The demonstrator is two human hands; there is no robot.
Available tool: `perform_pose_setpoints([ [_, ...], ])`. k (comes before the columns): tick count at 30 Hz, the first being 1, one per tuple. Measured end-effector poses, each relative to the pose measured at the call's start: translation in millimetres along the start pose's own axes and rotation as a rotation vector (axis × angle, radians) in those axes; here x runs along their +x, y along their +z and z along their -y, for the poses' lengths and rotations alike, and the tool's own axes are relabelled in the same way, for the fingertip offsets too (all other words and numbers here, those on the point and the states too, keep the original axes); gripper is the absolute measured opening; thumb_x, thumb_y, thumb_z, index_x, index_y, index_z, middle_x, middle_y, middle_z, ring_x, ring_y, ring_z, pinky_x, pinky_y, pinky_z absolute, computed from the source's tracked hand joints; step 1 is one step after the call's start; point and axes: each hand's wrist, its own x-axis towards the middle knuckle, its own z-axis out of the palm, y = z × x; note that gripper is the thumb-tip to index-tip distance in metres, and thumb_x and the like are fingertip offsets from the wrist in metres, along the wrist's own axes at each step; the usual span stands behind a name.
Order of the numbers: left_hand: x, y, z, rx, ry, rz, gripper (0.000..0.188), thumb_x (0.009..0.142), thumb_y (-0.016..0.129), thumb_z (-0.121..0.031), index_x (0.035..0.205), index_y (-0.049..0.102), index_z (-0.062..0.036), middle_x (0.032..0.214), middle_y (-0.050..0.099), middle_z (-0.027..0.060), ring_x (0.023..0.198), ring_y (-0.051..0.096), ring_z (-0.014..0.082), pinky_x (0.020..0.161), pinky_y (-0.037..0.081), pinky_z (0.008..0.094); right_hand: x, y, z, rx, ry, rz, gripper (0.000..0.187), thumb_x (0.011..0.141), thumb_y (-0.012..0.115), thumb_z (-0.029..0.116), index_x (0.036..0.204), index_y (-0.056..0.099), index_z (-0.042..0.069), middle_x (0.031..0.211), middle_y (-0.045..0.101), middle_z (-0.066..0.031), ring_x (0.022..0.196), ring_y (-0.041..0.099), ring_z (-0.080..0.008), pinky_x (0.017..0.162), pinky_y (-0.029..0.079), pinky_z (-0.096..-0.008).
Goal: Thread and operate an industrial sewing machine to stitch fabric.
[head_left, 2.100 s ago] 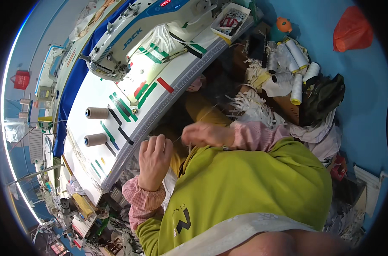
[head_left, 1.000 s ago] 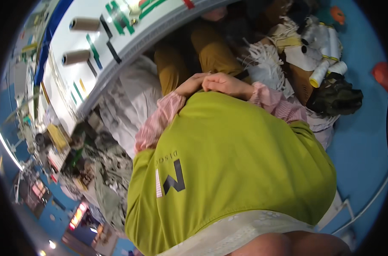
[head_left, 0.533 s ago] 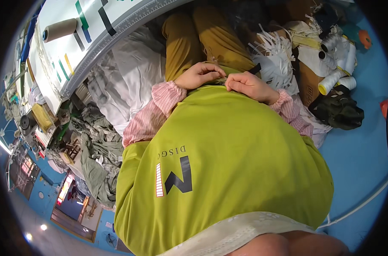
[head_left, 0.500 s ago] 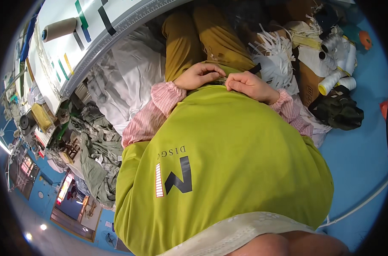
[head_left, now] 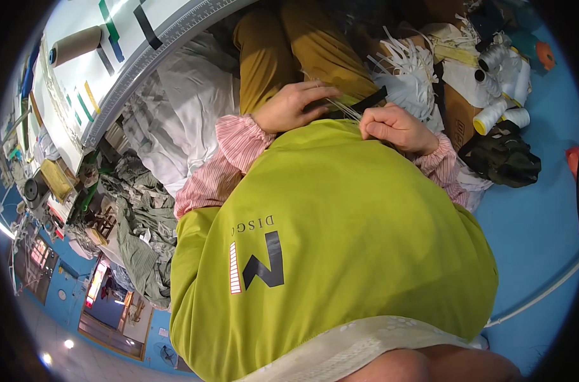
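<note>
Blue wall shows on the right side, and a white bench is at the top left. On the bench are a tan spool and some strips of colored tape. A ruler runs along its edge.

Some thin, pale threads are stretched between the person's two hands, just above the lap, near the hem of the green top. The right hand is curled up, with its thumb and finger pinching the threads. The left hand has bent fingers by the other end; I can't tell if it grips them. A black strip sits near the right hand. White cloth lies left of the brown pants. White strips and white spools are piled on the right.
</note>
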Motion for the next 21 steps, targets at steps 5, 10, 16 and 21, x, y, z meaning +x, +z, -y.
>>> perform_pose_setpoints([
  [5, 0, -19, 7, -0.387, -0.130, -0.078, 0.053, 0.090, 0.065, -0.002, 0.140, 0.051, -0.0037, 0.130, 0.063, 0.0136, 0.106, 0.068, 0.0195, 0.086, 0.055, 0.0299, -4, 2, -1, -0.078, 0.004, -0.005, 0.025, 0.103, 0.051, 0.021, 0.089, 0.060, 0.003, 0.075, 0.061, -0.0035, 0.063, 0.056, -0.0139, 0.059, 0.041, -0.0273],
  [10, 4, -6, 43, -0.208, -0.479, -0.236, 0.027, 0.090, 0.068, -0.005, 0.115, 0.066, 0.0018, 0.106, 0.071, 0.0131, 0.084, 0.070, 0.0176, 0.074, 0.054, 0.0279, -5, 3, -1, -0.070, -0.015, -0.023, 0.025, 0.103, 0.051, 0.021, 0.089, 0.060, 0.003, 0.075, 0.061, -0.0029, 0.062, 0.055, -0.0134, 0.059, 0.040, -0.0278],
  [16, 39, 10, 42, 0.161, -0.217, -0.398, 0.012, 0.085, 0.071, -0.009, 0.095, 0.071, -0.0026, 0.087, 0.068, 0.0110, 0.073, 0.067, 0.0273, 0.066, 0.053, 0.0337, -7, 4, 1, -0.085, -0.001, -0.024, 0.025, 0.103, 0.051, 0.021, 0.089, 0.060, 0.003, 0.072, 0.058, -0.0033, 0.059, 0.052, -0.0141, 0.057, 0.038, -0.0288],
  [21, 64, 21, 44, 0.535, -0.167, 0.094, 0.019, 0.088, 0.062, -0.020, 0.100, 0.069, -0.0074, 0.100, 0.066, 0.0136, 0.091, 0.068, 0.0323, 0.076, 0.056, 0.0425, -6, 5, 3, -0.100, -0.009, -0.020, 0.024, 0.102, 0.051, 0.021, 0.088, 0.060, 0.003, 0.071, 0.060, -0.0040, 0.058, 0.054, -0.0153, 0.057, 0.039, -0.0290],
])
